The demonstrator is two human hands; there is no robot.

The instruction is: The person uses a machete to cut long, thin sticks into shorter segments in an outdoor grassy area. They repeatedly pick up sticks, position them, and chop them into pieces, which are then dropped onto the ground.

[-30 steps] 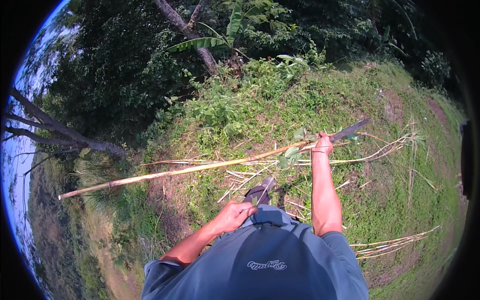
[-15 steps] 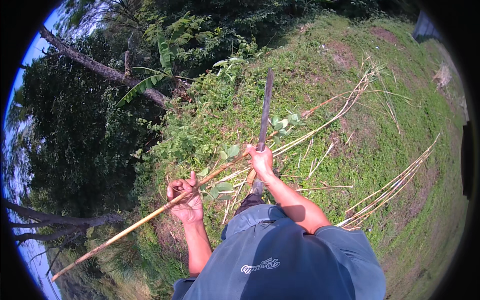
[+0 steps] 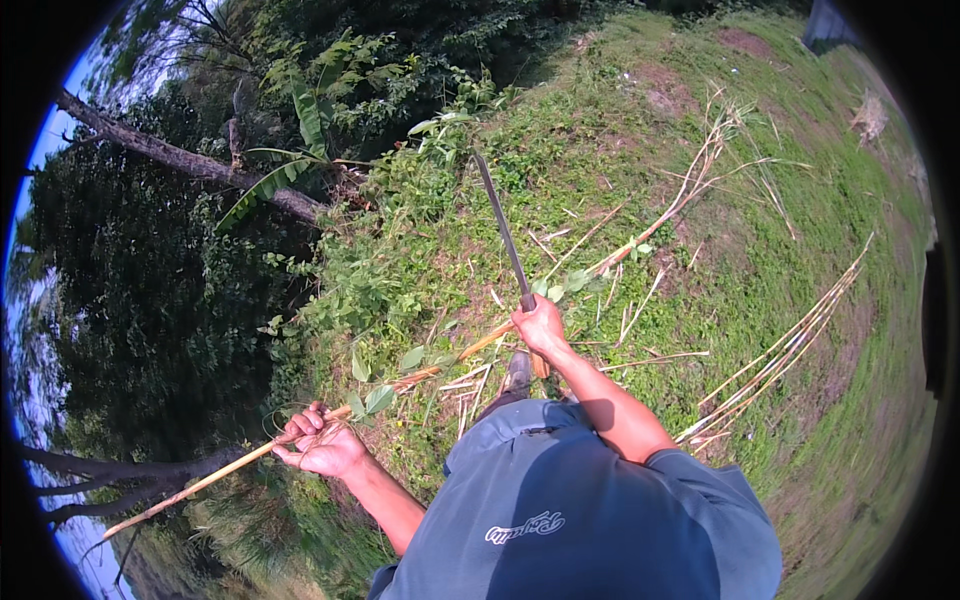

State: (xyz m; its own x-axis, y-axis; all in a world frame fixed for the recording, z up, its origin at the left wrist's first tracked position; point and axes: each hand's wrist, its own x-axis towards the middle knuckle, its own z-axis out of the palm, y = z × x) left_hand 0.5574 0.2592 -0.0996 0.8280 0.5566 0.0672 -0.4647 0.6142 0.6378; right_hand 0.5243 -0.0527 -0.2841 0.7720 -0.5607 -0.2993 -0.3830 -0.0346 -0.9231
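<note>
A long, dry, yellow-brown stalk (image 3: pixel 490 340) slants across in front of me, from the lower left toward the upper right. My left hand (image 3: pixel 325 446) is closed around its left part, palm up, with a thin curl of vine or fiber at the fingers. Green leaves (image 3: pixel 380 398) cling along the stalk's middle. In my right hand (image 3: pixel 540 325) is a machete, its dark, narrow blade (image 3: pixel 503 222) pointing away and a little to the left. Part of its brown handle (image 3: pixel 540 366) shows below that hand. The stalk passes close to my right hand; whether they touch, I cannot tell.
A bundle of cut stalks (image 3: pixel 790 350) lies on the grass at right. Further stalks with bushy ends (image 3: pixel 715 140) rest farther off. Short cut pieces (image 3: pixel 645 305) litter the ground. Dense bushes (image 3: pixel 160 300) and a leaning trunk (image 3: pixel 190 160) stand at left. My shoe (image 3: pixel 519 370) is below.
My left hand has moved left and down along the stalk, and its fingers have closed around it. The machete blade has tipped to the left. The leaves on the stalk have shifted.
</note>
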